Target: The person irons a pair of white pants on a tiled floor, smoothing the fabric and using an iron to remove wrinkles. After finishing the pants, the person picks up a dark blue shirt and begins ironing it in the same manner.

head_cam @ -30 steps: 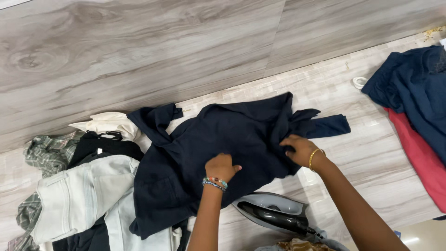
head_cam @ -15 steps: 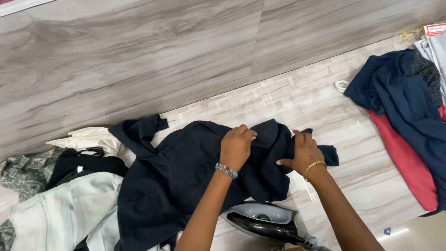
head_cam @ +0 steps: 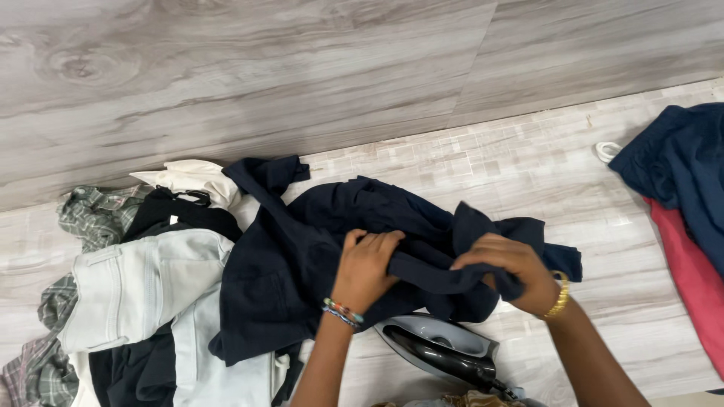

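A dark navy garment lies crumpled in the middle of the wood-patterned surface. My left hand, with a beaded bracelet at the wrist, grips a fold of it near the middle. My right hand, with a gold bangle, is closed on a bunched part of the same garment at its right end. A strip of the cloth stretches between the two hands. One sleeve sticks out toward the back left.
A grey and black clothes iron lies just in front of my hands. A heap of clothes fills the left side, with pale jeans and a plaid shirt. Navy cloth over red cloth lies at the right edge.
Both hands have pulled the garment's right part back toward me and bunched it up. The garment is more crumpled than a second ago, when it lay spread flatter.
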